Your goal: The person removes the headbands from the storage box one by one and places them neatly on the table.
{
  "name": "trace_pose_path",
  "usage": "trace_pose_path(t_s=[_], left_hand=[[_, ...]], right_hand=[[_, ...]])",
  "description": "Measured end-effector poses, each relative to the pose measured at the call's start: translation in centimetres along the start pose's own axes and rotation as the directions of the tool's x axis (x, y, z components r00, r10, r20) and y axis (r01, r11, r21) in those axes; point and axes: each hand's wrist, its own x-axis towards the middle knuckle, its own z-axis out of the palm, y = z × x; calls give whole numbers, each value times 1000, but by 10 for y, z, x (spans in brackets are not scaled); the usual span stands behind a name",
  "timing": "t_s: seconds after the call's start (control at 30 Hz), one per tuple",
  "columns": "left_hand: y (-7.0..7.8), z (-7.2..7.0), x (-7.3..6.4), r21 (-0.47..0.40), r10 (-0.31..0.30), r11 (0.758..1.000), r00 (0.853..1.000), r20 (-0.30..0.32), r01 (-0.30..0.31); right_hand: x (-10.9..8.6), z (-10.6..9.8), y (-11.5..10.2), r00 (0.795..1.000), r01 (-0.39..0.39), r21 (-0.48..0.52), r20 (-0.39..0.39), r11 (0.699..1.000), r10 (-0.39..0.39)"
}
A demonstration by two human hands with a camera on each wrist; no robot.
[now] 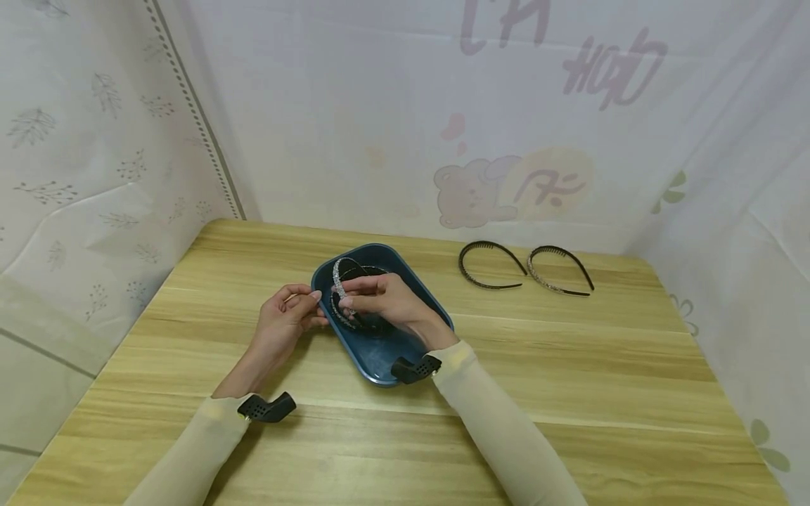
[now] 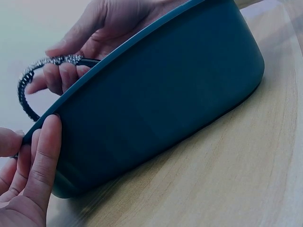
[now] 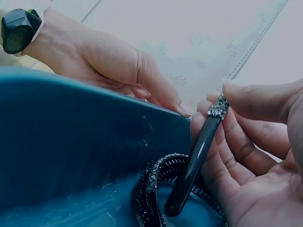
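Several pale printed cloths [image 1: 342, 126] hang behind and beside a wood-grained counter [image 1: 538, 379]. Two cream sleeves [image 1: 506, 429] extend from the near edge toward a deep blue basin [image 1: 375, 353], rectangular with rounded corners, which stands left of the counter's middle. Of the hands, the left [image 1: 287, 316] pinches the basin's left rim, its thumb at the edge and its fingers against the outer wall; the right [image 1: 392, 302], reaching over the interior, pinches a glittering silver headband [image 1: 338, 281] between thumb and fingers. This headband is held upright at the basin's left side, one plain black end pointing down inside; whether that end touches anything cannot be told. Below it, within the basin, lies at least one further sparkling toothed headband [image 3: 152, 187]. Well apart, toward the counter's far right, lie a dark headband [image 1: 461, 266] and, just beside it, a patterned headband [image 1: 545, 284], their open ends facing right. Smallest are the black wrist devices [image 1: 416, 368], one at each cuff.
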Motion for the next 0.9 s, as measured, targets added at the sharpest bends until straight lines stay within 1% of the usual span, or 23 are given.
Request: trace_pose_path(t_s=[0.2, 0.27, 0.4, 0.53, 0.63, 0.7, 0.77, 0.83, 0.9], left_hand=[[-1, -1, 0, 5, 3, 1000, 1000, 8, -3], [-1, -2, 1, 8, 4, 1000, 1000, 8, -5], [-2, -2, 1, 6, 6, 1000, 1000, 2, -6], [-2, -2, 0, 4, 8, 1000, 1000, -8, -8], [-2, -3, -1, 10, 5, 1000, 1000, -12, -4], [-1, -3, -1, 22, -2, 1000, 1000, -13, 2], [-1, -2, -1, 31, -6, 999, 1000, -13, 6], [-1, -2, 0, 35, -5, 999, 1000, -11, 5], [-1, -1, 0, 32, 3, 999, 1000, -8, -3]], right_hand=[[-1, 0, -1, 996, 66, 37, 54, 997, -68], [-1, 0, -1, 994, 95, 36, 58, 995, -97], [-1, 0, -1, 990, 137, 29, 28, 990, -138], [-2, 1, -1, 988, 156, 35, -27, 987, -155], [-2, 0, 0, 982, 179, 18, -70, 984, -178], [-2, 0, 1, 974, 204, -7, -101, 979, -203], [-2, -1, 1, 961, 237, -47, -134, 970, -242], [-2, -3, 1, 945, 273, -70, -168, 959, -281], [-2, -6, 0, 924, 316, -83, -200, 945, -326]])
